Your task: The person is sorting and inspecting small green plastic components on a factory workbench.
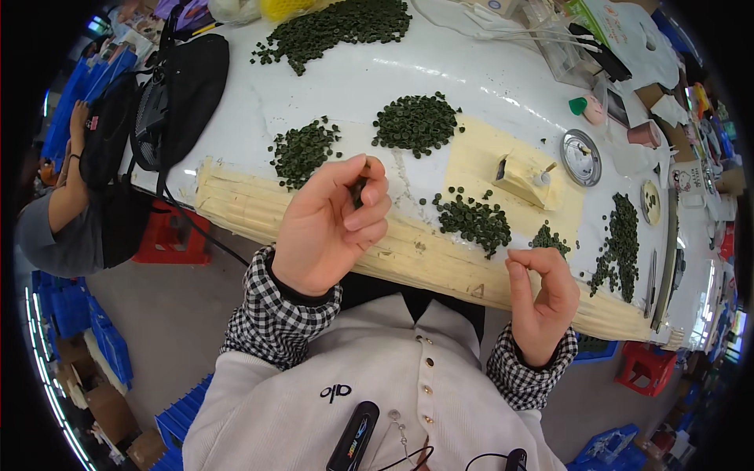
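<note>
My left hand [334,228] is raised over the table's front edge, palm up and fingers curled. Something small and dark green shows between its fingers, much like the loose pieces on the table. My right hand [543,306] hovers to the right, thumb and index fingertip pinched together; whatever is in the pinch is too small to make out. Between the hands lies a heap of small dark green round pieces [473,224], with a smaller heap [549,239] just beyond the right fingertips. Behind them, a yellow-wrapped block with a small upright pin [522,182] rests on a yellow sheet [469,157].
More green heaps lie at left [305,153], centre [416,124], far back [342,31] and right [618,243]. A round metal tin [581,157], tweezers [652,282] and a pink cup [644,134] sit at right. At left are a black bag [196,102] and another person's arm [67,188].
</note>
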### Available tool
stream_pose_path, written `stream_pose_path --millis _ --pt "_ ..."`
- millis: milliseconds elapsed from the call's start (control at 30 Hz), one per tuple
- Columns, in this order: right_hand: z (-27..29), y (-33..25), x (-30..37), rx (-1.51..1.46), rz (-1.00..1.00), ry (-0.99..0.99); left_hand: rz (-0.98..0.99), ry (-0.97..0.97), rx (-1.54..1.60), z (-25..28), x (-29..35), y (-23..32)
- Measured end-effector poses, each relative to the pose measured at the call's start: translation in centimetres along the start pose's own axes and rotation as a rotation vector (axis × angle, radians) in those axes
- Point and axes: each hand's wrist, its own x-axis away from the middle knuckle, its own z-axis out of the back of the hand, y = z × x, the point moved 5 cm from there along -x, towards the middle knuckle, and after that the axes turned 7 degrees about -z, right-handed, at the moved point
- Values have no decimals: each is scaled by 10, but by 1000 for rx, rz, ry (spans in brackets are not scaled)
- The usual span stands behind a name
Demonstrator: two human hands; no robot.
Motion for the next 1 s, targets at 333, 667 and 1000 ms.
stream_pose_path --millis 333,667,1000 --pt "40 15 0 509 66 103 102 -2 -160 -8 3 -34" --pt "16 -8 -5 816 447 -152 92 11 -437 -8 11 -37" --pt "-6 -21 -5 1106 693 -384 102 43 -476 -10 14 -40"
